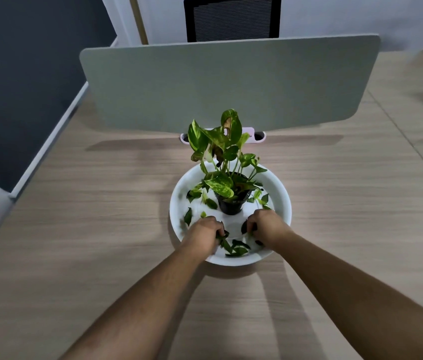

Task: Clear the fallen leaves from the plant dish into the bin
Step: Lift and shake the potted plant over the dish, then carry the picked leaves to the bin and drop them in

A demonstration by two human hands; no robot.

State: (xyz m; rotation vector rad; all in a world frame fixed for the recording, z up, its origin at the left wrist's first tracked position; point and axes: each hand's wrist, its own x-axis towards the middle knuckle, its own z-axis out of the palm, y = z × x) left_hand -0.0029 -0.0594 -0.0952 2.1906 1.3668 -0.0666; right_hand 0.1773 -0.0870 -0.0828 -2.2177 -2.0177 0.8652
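Note:
A round white plant dish [281, 193] sits on the wooden desk, with a green potted plant in a small black pot [231, 205] at its middle. Fallen green leaves [236, 249] lie scattered over the dish floor, several near the front and more at the left [188, 215] and right of the pot. My left hand [205, 233] is inside the front left of the dish, fingers curled on leaves. My right hand [266, 226] is inside the front right, fingers closed on dark leaves. No bin is in view.
A grey-green desk divider panel [231, 81] stands upright just behind the plant, held by a pale clip [253, 135]. A black mesh chair [232, 19] is beyond it. The wooden desk [101, 229] ends at the left, with a drop to a dark floor.

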